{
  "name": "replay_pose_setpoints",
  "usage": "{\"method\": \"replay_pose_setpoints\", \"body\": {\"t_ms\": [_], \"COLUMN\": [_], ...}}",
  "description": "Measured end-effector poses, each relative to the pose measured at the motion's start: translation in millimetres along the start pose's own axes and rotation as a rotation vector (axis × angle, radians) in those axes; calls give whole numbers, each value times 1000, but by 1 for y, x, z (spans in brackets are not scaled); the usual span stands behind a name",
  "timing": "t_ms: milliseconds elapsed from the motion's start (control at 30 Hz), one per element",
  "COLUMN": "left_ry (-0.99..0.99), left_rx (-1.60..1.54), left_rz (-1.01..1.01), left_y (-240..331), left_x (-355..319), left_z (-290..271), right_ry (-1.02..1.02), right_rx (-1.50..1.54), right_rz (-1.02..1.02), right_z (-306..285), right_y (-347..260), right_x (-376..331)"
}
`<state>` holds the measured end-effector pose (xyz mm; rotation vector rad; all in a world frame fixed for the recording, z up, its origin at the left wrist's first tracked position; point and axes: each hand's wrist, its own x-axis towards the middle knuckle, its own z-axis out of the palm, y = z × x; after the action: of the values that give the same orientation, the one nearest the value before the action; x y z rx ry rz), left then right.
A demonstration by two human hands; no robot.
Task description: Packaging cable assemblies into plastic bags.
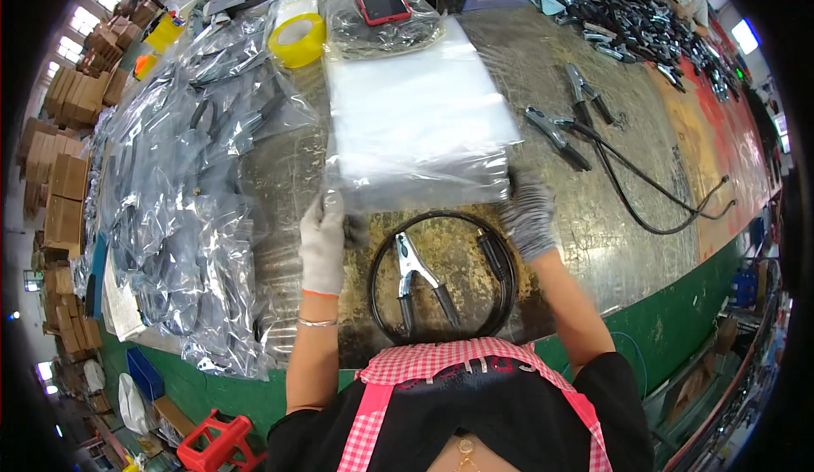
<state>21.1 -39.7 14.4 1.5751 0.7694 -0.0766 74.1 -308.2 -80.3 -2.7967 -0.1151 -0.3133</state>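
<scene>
My left hand [322, 239], in a white glove with an orange cuff, pinches the near left corner of a clear plastic bag [424, 188]. At the bag's near right corner is my right hand [528, 217] in a grey striped glove, its fingers closed on the edge and slightly blurred. The bag lies over a stack of clear bags [415, 99]. Between my forearms, a coiled black cable [374, 290] rests on the table, with a silver welding ground clamp [411, 260] with black grips and a black cable connector [489, 251] inside its loop.
Bagged clamps [186, 184] cover the table's left side. Yellow tape [297, 41] and a red-edged phone [381, 0] sit beyond. Two loose clamps [555, 137] with cables lie at right, below a large clamp pile [636, 31]. A person [691, 1] is at far right.
</scene>
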Motion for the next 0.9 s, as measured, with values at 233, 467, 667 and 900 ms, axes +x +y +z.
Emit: {"method": "replay_pose_setpoints", "body": {"t_ms": [233, 467, 667, 900], "left_ry": [-294, -316, -68, -171], "left_rx": [40, 742, 345, 435], "left_rz": [311, 661, -30, 465], "left_y": [-42, -83, -145, -89], "left_x": [14, -48, -73, -91], "left_z": [-17, -26, -19, -17], "right_ry": [-181, -441, -344, -317], "right_rx": [342, 1589, 1456, 1932], "right_rz": [-194, 592, 636, 1134], "right_z": [-10, -27, -12, -28], "right_y": [-28, -21, -34, -51], "right_x": [-45, -98, -167, -146]}}
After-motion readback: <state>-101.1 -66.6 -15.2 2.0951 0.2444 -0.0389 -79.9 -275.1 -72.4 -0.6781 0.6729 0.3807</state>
